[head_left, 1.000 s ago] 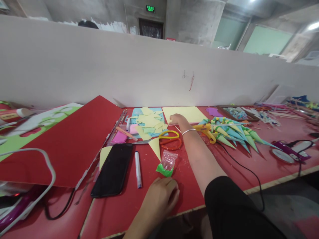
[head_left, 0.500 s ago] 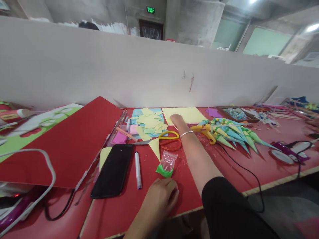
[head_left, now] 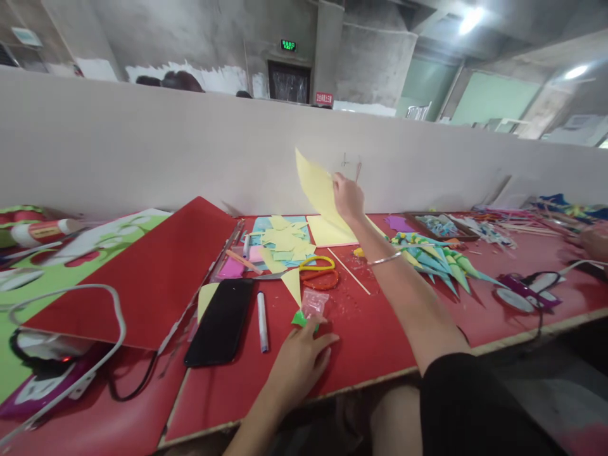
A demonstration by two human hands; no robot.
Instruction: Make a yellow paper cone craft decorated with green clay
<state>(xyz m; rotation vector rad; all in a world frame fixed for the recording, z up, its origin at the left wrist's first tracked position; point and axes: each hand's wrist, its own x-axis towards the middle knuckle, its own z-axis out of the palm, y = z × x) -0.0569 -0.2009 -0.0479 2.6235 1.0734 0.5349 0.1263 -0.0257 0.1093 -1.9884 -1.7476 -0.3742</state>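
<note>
My right hand (head_left: 349,197) is raised above the back of the table, pinching a sheet of pale yellow paper (head_left: 314,183) by its edge. The sheet hangs tilted and curved over more yellow paper (head_left: 327,233) lying on the table. My left hand (head_left: 301,358) rests near the front edge with its fingers apart. Its fingertips reach a small clear plastic bag (head_left: 314,303) with something green at its lower end; whether they press on it I cannot tell. A yellow paper triangle (head_left: 292,285) lies beside the bag, over the blades of scissors with yellow and orange handles (head_left: 317,265).
Yellow paper scraps (head_left: 285,237) lie left of the stack. A black phone (head_left: 221,323), a marker (head_left: 263,322) and a thin stick (head_left: 349,271) are on the red table. Green-blue paper cones (head_left: 439,263) lie right. A white partition (head_left: 213,145) stands behind. Another person's hand (head_left: 595,244) shows far right.
My right hand has lifted a yellow sheet up from the table. My left hand has opened its fingers and moved slightly toward the plastic bag. The thin stick is now uncovered.
</note>
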